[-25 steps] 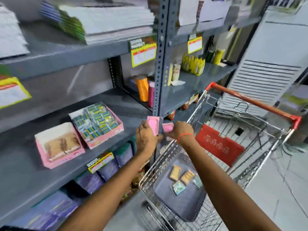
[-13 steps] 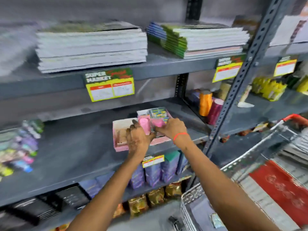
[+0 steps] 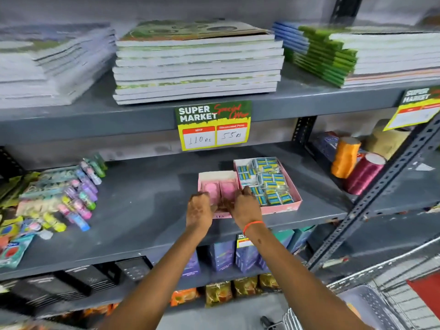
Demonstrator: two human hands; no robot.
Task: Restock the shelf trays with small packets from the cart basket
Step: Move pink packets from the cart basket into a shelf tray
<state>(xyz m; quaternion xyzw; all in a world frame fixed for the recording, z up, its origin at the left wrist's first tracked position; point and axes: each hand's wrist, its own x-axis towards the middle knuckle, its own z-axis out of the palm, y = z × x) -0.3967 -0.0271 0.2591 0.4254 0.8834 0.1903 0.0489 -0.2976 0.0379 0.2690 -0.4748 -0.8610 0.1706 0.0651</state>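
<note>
grey shelf (image 3: 142,210) fills my view now, not the cart. my left hand (image 3: 198,210) and right hand (image 3: 245,207) have set two pink packets (image 3: 219,190) into the pink tray (image 3: 217,175), fingers curled on them; next, let go.

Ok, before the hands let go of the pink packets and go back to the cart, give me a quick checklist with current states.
1. Pink packets inside the left tray: ok, two lie side by side in it.
2. Left hand and right hand on the packets' near edge: ok.
3. Packets flat and fully seated: cannot tell, fingers cover the near ends.
4. Right tray undisturbed: ok, blue-yellow packets inside.
5. Left tray on the shelf: ok, near the front edge.
6. Packets left in the cart: cannot tell.
</note>
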